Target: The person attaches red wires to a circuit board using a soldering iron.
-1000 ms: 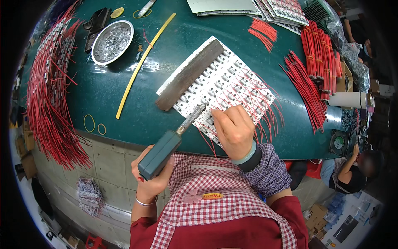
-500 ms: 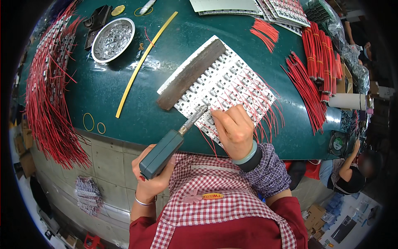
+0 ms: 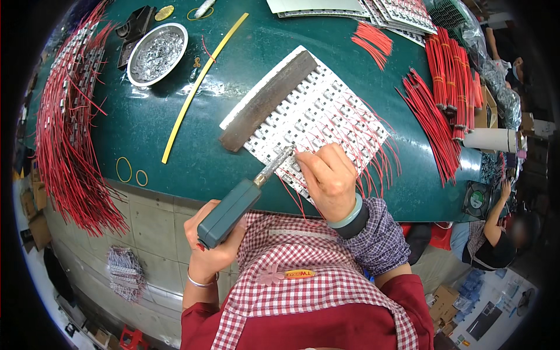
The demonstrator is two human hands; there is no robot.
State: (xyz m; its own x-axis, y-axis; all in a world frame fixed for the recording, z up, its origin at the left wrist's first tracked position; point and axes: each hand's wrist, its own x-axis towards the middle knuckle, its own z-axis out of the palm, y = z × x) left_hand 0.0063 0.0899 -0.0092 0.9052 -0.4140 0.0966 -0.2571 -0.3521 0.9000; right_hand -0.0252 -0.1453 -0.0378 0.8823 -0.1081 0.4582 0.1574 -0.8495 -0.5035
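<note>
My left hand (image 3: 213,239) is wrapped round the dark green body of a soldering gun (image 3: 228,213). Its metal tip reaches the lower part of a white circuit board panel (image 3: 286,125) covered in small components. Just beside the tip, my right hand (image 3: 331,178) pinches a red wire at the board; its end is mostly hidden by the fingers. Red wires (image 3: 364,137) stick out from the panel's right side, several of them trailing over its edge. A dark flat bar (image 3: 268,100) lies across the panel's upper left side.
A metal bowl of shiny scraps (image 3: 157,55) and a yellow strip (image 3: 204,87) lie to the left. Wired boards (image 3: 70,134) hang over the left table edge. Bundles of red wires (image 3: 449,87) lie at right, below stacked panels (image 3: 385,17). A co-worker (image 3: 493,239) sits at far right.
The view has shifted very slightly. Both hands keep their grips, and the soldering gun's tip stays at nearly the same spot on the panel.
</note>
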